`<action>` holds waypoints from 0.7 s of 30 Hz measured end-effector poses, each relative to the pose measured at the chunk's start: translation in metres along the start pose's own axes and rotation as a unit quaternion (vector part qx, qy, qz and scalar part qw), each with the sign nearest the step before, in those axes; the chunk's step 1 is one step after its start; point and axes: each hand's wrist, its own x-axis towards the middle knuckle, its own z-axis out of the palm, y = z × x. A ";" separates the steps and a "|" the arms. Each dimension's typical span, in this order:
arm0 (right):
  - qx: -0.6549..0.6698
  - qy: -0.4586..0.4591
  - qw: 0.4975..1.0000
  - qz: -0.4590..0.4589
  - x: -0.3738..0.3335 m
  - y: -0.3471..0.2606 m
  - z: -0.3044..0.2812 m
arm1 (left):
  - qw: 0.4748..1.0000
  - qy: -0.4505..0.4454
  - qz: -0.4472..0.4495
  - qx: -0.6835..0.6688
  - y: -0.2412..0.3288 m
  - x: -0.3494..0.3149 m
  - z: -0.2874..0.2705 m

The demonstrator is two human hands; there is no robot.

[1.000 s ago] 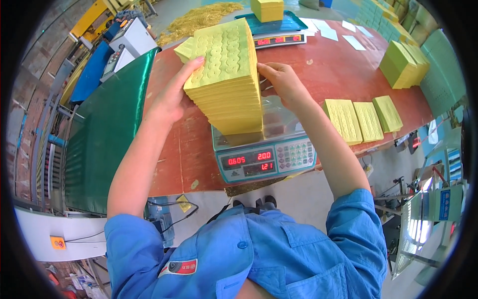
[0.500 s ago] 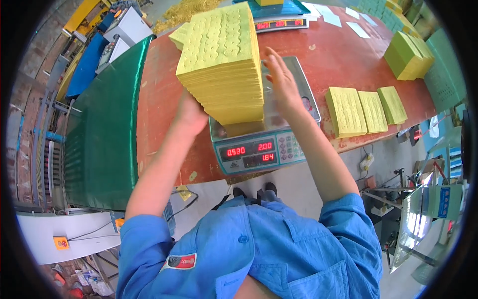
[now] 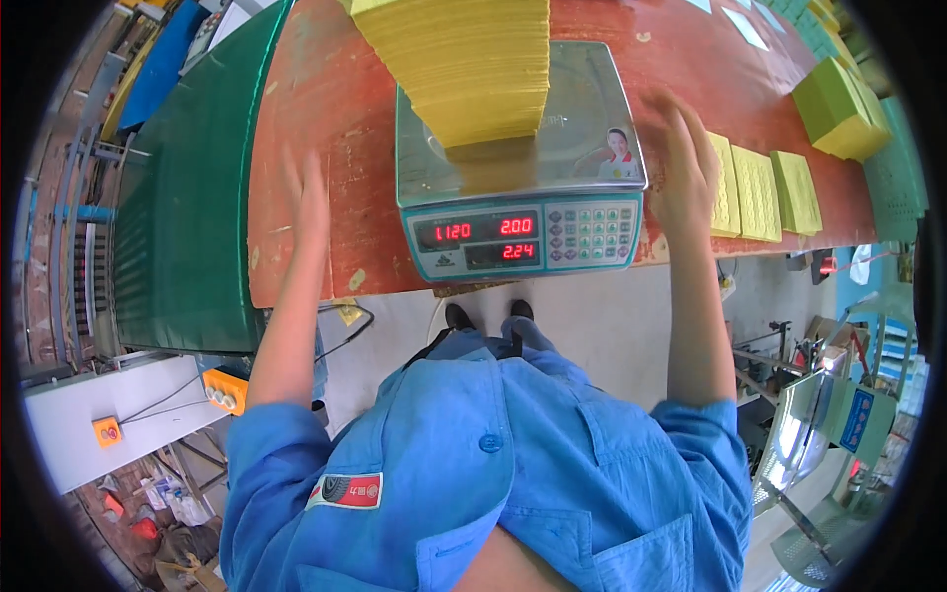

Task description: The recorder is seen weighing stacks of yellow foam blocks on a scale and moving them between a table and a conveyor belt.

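Observation:
A tall stack of yellow paper sheets point(image 3: 464, 69) stands on the metal pan of a digital scale point(image 3: 523, 242) in front of me; its top is cut off by the upper edge of the view. Red figures glow on the scale's display, beside a keypad. My left hand point(image 3: 308, 197) is held off to the left of the scale, a little blurred, fingers stretched and holding nothing. On the other side, my right hand point(image 3: 683, 163) hovers just right of the pan, fingers extended and also bare. Neither hand touches the stack.
Smaller yellow paper stacks point(image 3: 755, 192) lie in a row to the right on the red table point(image 3: 340, 217). Farther right stands a thicker yellow bundle point(image 3: 840, 109). A green surface point(image 3: 187, 217) borders the table on the left. White sheets point(image 3: 745, 30) lie at the back.
My left hand has come away from the stack's lower side, and my right hand has moved outward. The scale's figures have risen. The view has shifted, so the stack appears higher.

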 end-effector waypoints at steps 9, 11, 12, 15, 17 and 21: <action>-0.140 0.028 0.990 0.010 -0.093 0.073 -0.075 | 0.818 0.040 0.090 0.567 -0.087 -0.068 -0.054; -0.102 0.038 0.994 0.032 -0.095 0.089 -0.075 | 0.820 0.039 0.087 0.564 -0.088 -0.069 -0.053; -0.118 0.041 0.992 0.024 -0.096 0.092 -0.075 | 0.819 0.041 0.086 0.566 -0.089 -0.070 -0.055; -0.126 0.047 0.991 0.007 -0.095 0.093 -0.072 | 0.825 0.046 0.083 0.557 -0.089 -0.070 -0.056; -0.119 0.049 0.992 -0.003 -0.095 0.093 -0.073 | 0.828 0.046 0.079 0.553 -0.087 -0.071 -0.056; -0.129 0.035 0.991 0.013 -0.097 0.097 -0.077 | 0.831 0.049 0.086 0.547 -0.089 -0.070 -0.058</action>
